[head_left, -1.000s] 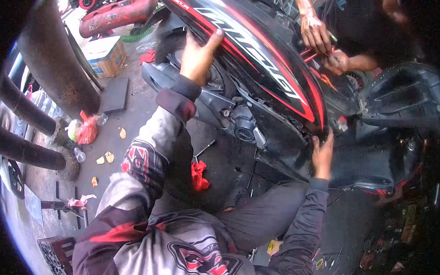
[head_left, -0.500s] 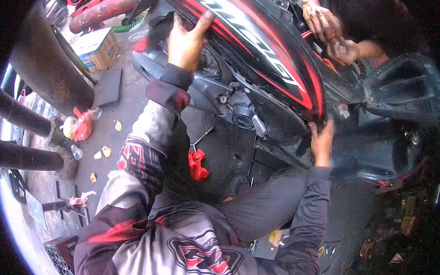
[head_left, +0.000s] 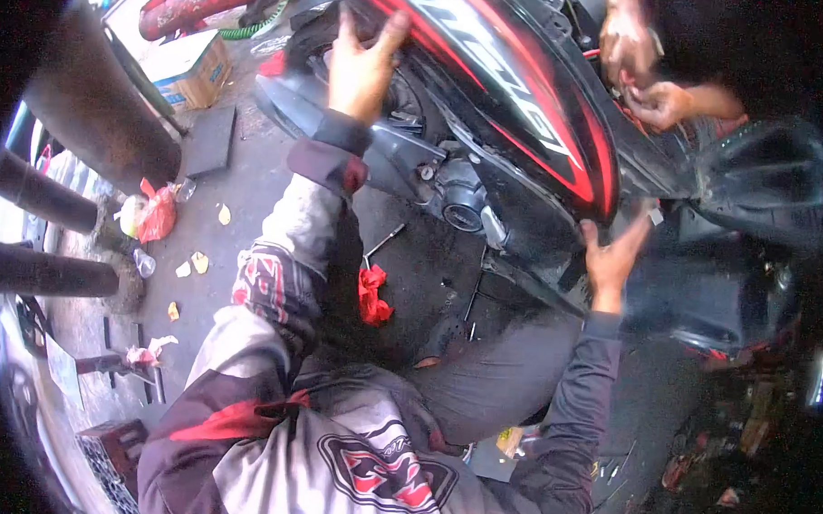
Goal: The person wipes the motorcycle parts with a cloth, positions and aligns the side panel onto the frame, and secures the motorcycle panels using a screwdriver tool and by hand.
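Observation:
A black fairing panel (head_left: 525, 107) with red stripes and white lettering lies along the side of a motorcycle. My left hand (head_left: 359, 78) grips its lower edge toward the front, thumb against the panel face; its remaining fingers are partly hidden. Just below the panel's rear tip, my right hand (head_left: 614, 255) has its thumb and fingers spread apart. The thumb is near the tip, but whether it touches I cannot tell. Beneath the panel, the engine cover (head_left: 465, 214) and grey lower bodywork show.
Another person's hands (head_left: 640, 75) work across the motorcycle. An upturned black seat (head_left: 763, 170) is at right. On the floor lie a red cloth (head_left: 374, 295), a T-handle wrench (head_left: 385, 242), and a dark flat block (head_left: 212, 141). A cardboard box (head_left: 187, 68) and thick pipes (head_left: 47, 185) stand left.
My right hand's fingers have spread to the right, away from the panel's rear tip. My left hand stays at the front edge. The other person's hands have shifted slightly.

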A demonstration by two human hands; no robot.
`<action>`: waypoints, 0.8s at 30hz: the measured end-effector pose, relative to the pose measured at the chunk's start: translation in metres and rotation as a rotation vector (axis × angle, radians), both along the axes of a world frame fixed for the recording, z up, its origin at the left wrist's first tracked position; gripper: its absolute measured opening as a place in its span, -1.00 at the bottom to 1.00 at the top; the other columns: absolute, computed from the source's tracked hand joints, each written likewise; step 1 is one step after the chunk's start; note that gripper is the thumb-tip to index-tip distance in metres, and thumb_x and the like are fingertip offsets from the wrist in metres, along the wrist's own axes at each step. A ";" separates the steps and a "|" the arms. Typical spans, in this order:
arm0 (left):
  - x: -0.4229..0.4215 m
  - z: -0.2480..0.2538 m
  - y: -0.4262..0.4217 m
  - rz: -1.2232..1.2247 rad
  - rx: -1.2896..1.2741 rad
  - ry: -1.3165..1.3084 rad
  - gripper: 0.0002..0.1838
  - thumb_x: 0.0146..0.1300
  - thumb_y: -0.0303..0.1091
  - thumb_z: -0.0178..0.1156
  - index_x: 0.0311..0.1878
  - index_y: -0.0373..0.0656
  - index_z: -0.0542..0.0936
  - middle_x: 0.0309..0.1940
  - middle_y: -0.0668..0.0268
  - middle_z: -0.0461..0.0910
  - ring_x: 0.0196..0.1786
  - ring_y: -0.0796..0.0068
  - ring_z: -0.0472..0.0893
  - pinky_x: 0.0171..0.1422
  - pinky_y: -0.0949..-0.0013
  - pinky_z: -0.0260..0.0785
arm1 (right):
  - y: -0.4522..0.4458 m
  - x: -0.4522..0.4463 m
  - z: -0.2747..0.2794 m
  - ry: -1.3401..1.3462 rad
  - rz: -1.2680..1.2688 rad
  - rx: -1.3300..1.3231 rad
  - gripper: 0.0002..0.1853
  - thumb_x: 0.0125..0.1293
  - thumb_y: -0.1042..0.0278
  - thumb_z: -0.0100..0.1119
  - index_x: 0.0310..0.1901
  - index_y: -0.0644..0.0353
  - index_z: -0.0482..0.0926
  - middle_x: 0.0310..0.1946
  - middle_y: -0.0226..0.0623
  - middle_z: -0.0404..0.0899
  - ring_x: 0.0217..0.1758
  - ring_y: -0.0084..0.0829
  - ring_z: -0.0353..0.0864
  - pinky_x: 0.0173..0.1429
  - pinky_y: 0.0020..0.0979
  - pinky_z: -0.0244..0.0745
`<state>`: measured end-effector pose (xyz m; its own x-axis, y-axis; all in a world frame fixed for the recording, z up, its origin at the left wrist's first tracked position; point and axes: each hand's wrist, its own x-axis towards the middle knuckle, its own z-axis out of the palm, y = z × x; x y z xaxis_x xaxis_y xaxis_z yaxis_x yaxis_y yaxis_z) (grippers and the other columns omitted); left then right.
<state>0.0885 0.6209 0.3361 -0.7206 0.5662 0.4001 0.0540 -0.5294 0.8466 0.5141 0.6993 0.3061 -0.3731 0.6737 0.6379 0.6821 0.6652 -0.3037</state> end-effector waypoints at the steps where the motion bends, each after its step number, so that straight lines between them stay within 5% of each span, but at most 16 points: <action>1: 0.003 -0.001 0.001 0.022 0.048 -0.001 0.17 0.22 0.03 0.47 0.60 -0.37 -0.07 0.22 0.06 0.55 0.01 0.42 0.63 -0.09 0.42 0.53 | -0.007 -0.015 0.012 -0.007 -0.001 0.152 0.14 0.03 -0.13 0.59 0.49 0.33 0.14 0.37 0.14 0.29 0.48 0.12 0.24 0.51 -0.02 0.24; 2: 0.004 -0.003 0.003 0.046 0.098 0.001 0.24 0.12 0.12 0.52 0.58 -0.42 -0.01 0.24 -0.04 0.55 -0.04 0.42 0.64 -0.08 0.42 0.55 | -0.011 -0.031 0.024 -0.010 0.001 0.306 0.20 -0.03 -0.16 0.61 0.50 0.31 0.12 0.37 0.13 0.28 0.49 0.14 0.21 0.52 0.00 0.22; 4: 0.000 -0.014 0.003 0.118 0.042 0.055 0.13 0.20 0.05 0.48 0.61 -0.30 0.03 -0.03 0.17 0.61 -0.13 0.46 0.61 -0.07 0.45 0.51 | -0.011 -0.052 0.037 -0.079 0.057 0.392 0.22 -0.08 -0.28 0.59 0.50 0.26 0.18 0.31 0.10 0.34 0.43 0.12 0.27 0.48 0.06 0.22; 6: 0.013 -0.019 -0.008 0.004 0.076 -0.101 -0.11 0.39 -0.15 0.32 0.63 -0.11 0.05 0.08 0.20 0.53 0.07 0.42 0.59 -0.04 0.38 0.55 | -0.016 -0.062 0.044 -0.192 0.013 0.432 0.19 -0.08 -0.39 0.52 0.48 0.21 0.26 0.27 0.08 0.36 0.34 0.12 0.32 0.41 0.11 0.25; 8: 0.026 -0.044 -0.010 -0.074 -0.039 -0.211 -0.14 0.35 -0.32 0.30 0.61 -0.19 0.07 0.04 0.17 0.53 0.04 0.39 0.60 0.10 0.36 0.53 | -0.013 -0.065 0.045 -0.205 0.063 0.455 0.21 -0.12 -0.48 0.48 0.47 0.17 0.29 0.24 0.07 0.36 0.29 0.11 0.35 0.36 0.14 0.25; 12: 0.059 -0.065 -0.003 -0.280 -0.041 -0.103 -0.05 0.27 -0.49 0.30 0.61 -0.34 -0.05 0.11 0.07 0.57 0.12 0.33 0.62 0.29 0.37 0.45 | -0.022 -0.076 0.048 -0.292 0.038 0.417 0.31 -0.23 -0.32 0.63 0.53 0.16 0.20 0.20 0.14 0.32 0.29 0.16 0.33 0.36 0.08 0.29; 17: 0.056 -0.068 -0.001 -0.410 0.147 -0.206 0.05 0.24 -0.51 0.33 0.64 -0.21 -0.16 0.26 -0.09 0.45 0.26 0.19 0.55 0.35 0.23 0.45 | -0.017 -0.071 0.057 -0.286 0.055 0.382 0.32 -0.21 -0.10 0.70 0.57 0.18 0.12 0.16 0.20 0.27 0.24 0.17 0.32 0.33 0.03 0.30; 24: 0.064 -0.073 0.008 -0.226 -0.020 -0.139 0.07 0.20 -0.40 0.42 0.62 -0.11 -0.11 0.16 -0.17 0.45 0.21 0.08 0.57 0.26 0.17 0.51 | -0.014 -0.072 0.054 -0.327 0.062 0.412 0.34 -0.20 -0.03 0.70 0.58 0.25 0.07 0.20 0.18 0.22 0.26 0.13 0.30 0.40 0.03 0.25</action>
<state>0.1525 0.6286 0.2629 -0.6224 0.7256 0.2933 -0.1814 -0.4983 0.8478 0.4418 0.6852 0.3601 -0.6283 0.3624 0.6884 0.6530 0.7267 0.2134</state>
